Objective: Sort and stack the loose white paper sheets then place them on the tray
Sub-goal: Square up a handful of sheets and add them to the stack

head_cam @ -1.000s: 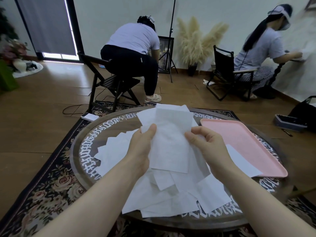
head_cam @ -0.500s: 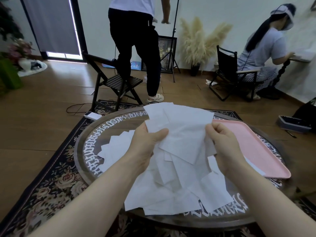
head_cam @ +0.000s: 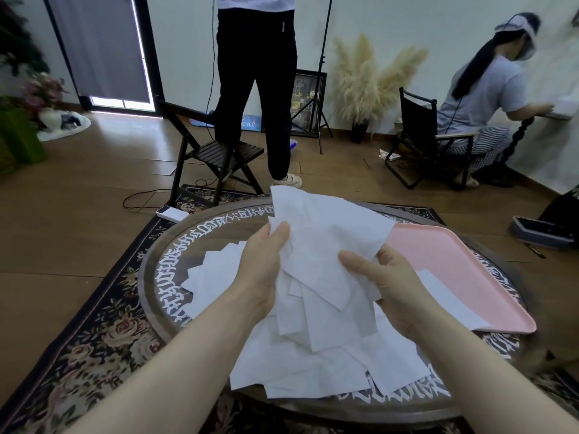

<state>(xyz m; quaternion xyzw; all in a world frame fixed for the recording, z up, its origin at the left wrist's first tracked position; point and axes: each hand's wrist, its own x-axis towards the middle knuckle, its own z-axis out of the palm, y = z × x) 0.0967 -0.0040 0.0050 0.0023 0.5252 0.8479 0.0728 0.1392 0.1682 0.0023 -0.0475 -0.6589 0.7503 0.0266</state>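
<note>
So far the sorting looks barely begun. Both hands hold a loose, uneven bundle of white paper sheets (head_cam: 316,245) above the round counter (head_cam: 156,277), to the left of the pink tray (head_cam: 463,270). The left hand (head_cam: 260,270) pinches the bundle's left edge, thumb on top and fingers behind the paper. The right hand (head_cam: 385,286) grips its right side, thumb lying across the front sheet and the other fingers hidden behind.

The held sheets are not squared: corners stick out at different angles. The top sheet's long axis runs roughly from upper left, away from the person, down toward the tray's near-left edge; one corner points up and away, while the sheets under it hang down toward the person.

Below the hands, a scattered pile of sheets (head_cam: 329,371) covers the counter on the side of the tray nearer the person. More loose sheets (head_cam: 216,274) lie well left of the tray, beyond the left hand. One single sheet (head_cam: 448,302) already overlaps the tray's near corner, partly on it and partly off.

By my judgement, most remains: gathering the scattered sheets, aligning their edges into one stack, then setting that stack on the tray, which otherwise looks bare.
</note>
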